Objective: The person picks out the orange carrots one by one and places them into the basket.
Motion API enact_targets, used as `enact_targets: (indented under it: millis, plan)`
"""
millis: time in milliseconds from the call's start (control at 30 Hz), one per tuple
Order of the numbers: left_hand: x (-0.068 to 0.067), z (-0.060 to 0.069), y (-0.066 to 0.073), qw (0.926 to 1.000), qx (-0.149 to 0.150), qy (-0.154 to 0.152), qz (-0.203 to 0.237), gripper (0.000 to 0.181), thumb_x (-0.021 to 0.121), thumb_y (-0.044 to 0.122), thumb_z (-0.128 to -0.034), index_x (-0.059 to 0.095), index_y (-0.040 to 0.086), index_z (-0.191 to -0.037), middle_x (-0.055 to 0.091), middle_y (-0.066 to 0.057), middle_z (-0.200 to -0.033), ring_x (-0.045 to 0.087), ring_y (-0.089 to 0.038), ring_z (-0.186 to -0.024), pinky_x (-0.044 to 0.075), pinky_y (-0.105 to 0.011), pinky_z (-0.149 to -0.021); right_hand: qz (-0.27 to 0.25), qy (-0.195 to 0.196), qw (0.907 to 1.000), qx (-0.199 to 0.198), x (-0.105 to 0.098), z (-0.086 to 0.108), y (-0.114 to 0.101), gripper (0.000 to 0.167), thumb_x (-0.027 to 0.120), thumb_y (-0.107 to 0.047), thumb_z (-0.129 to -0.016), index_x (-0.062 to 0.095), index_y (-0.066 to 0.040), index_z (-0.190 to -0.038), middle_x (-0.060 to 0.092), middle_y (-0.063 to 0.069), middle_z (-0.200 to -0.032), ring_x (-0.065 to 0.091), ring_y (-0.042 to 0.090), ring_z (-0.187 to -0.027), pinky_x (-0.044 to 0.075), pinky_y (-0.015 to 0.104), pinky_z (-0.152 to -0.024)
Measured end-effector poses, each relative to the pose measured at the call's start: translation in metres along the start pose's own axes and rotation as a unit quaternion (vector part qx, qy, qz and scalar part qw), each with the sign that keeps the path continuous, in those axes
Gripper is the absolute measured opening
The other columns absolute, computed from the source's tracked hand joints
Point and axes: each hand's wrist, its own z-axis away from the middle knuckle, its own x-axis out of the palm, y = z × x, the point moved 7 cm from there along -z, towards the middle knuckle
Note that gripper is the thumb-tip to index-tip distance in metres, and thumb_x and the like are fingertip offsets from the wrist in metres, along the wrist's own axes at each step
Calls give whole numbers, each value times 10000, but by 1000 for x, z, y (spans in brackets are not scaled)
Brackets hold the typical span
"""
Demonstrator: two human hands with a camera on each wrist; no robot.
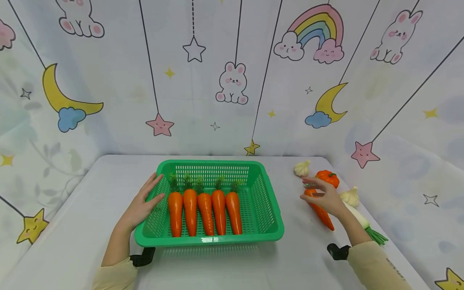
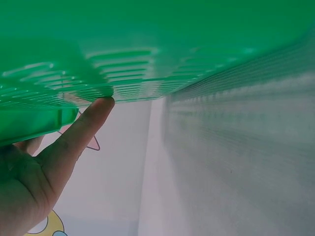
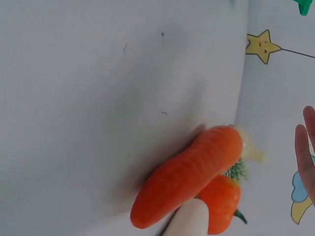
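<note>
My left hand (image 1: 139,205) is at the left side of a green plastic basket (image 1: 273,209), its fingers fairly straight. In the left wrist view one finger (image 2: 81,132) touches the basket's slotted outer wall (image 2: 123,64). Several orange carrots (image 1: 205,213) with green tops lie side by side in the basket. Over a loose carrot (image 1: 322,215) on the right, my right hand (image 1: 328,197) has its fingers spread and holds nothing. In the right wrist view that carrot (image 3: 189,172) lies on the table, apart from the fingers (image 3: 306,147).
Around the right hand lie a garlic bulb (image 1: 301,168), a small orange pumpkin-like vegetable (image 1: 329,178), another garlic bulb (image 1: 351,197) and a white radish (image 1: 359,215) with green leaves. They stand near the right edge of the white table (image 1: 297,257). A patterned curtain (image 1: 203,104) hangs behind.
</note>
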Motion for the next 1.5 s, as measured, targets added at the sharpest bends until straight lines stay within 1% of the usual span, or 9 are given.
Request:
enact_targets:
  millis: [200, 333, 600, 767, 900, 1033, 1133, 1300, 1500]
  plan:
    - [0, 0, 0, 10000, 10, 19, 15, 603, 517, 192, -942, 223, 149, -1467, 3, -90, -1529, 2, -394, -1362, 102, -721, -935, 286, 78, 9994, 200, -5, 2, 16, 536, 701, -244, -816, 511, -68, -1285, 539, 128, -1235, 522, 265, -1052, 461, 435, -870]
    - [-1, 0, 0, 10000, -1, 23, 24, 605, 520, 199, -941, 224, 148, -1467, 3, -91, -1529, 1, -396, -1361, 100, -724, -932, 185, 58, 9990, 393, -6, 3, 28, 555, 689, -230, -828, 482, -26, -1301, 493, 197, -1273, 458, 382, -1105, 416, 524, -891]
    - [-1, 0, 1, 10000, -19, 11, 36, 604, 517, 184, -941, 222, 139, -1467, -1, -97, -1528, -2, -400, -1360, 98, -725, -931, 133, -76, 9948, 1011, -5, 6, 62, 647, 698, -278, -816, 427, -14, -1341, 401, 236, -1343, 388, 434, -1165, 351, 610, -901]
    - [0, 0, 2, 10000, -9, -10, 40, 602, 513, 181, -943, 219, 142, -1467, -7, -95, -1528, -5, -399, -1360, 100, -723, -934, 81, -111, 9922, 1238, -4, 6, 75, 627, 698, -213, -820, 419, 10, -1335, 343, 275, -1364, 383, 460, -1174, 261, 633, -957]
    - [-1, 0, 3, 10000, -16, 4, 11, 601, 513, 183, -943, 221, 140, -1467, -7, -97, -1528, -4, -402, -1359, 99, -724, -932, 192, -257, 9893, 1420, -3, 5, 80, 638, 695, -206, -821, 405, -6, -1352, 315, 298, -1363, 398, 476, -1160, 354, 576, -932]
    - [-1, 1, 4, 10000, -22, 10, 9, 598, 507, 185, -946, 218, 136, -1467, -8, -101, -1528, -6, -405, -1358, 96, -724, -933, 200, -413, 9856, 1629, -1, 4, 85, 676, 697, -216, -817, 373, -20, -1377, 311, 288, -1368, 422, 469, -1129, 470, 471, -844]
    - [0, 1, 3, 10000, -18, 10, 36, 599, 507, 185, -947, 215, 137, -1468, -8, -102, -1528, -8, -404, -1359, 97, -723, -934, 173, -510, 9842, 1686, 1, 3, 89, 704, 706, -220, -809, 352, -16, -1383, 319, 282, -1368, 424, 467, -1114, 463, 463, -854]
    - [1, 1, 1, 10000, -5, 10, 62, 602, 514, 182, -943, 221, 134, -1466, -5, -104, -1527, -7, -403, -1359, 97, -725, -931, 280, -625, 9842, 1630, 2, 2, 91, 727, 717, -191, -798, 326, -10, -1384, 336, 315, -1344, 372, 513, -1144, 388, 548, -913]
    - [1, -1, -1, 10000, 37, 22, 61, 597, 516, 168, -941, 231, 136, -1464, 1, -95, -1528, -3, -394, -1362, 102, -723, -933, 261, -700, 9831, 1672, 4, 3, 90, 745, 703, -188, -812, 284, -13, -1403, 333, 339, -1335, 369, 500, -1163, 400, 532, -910]
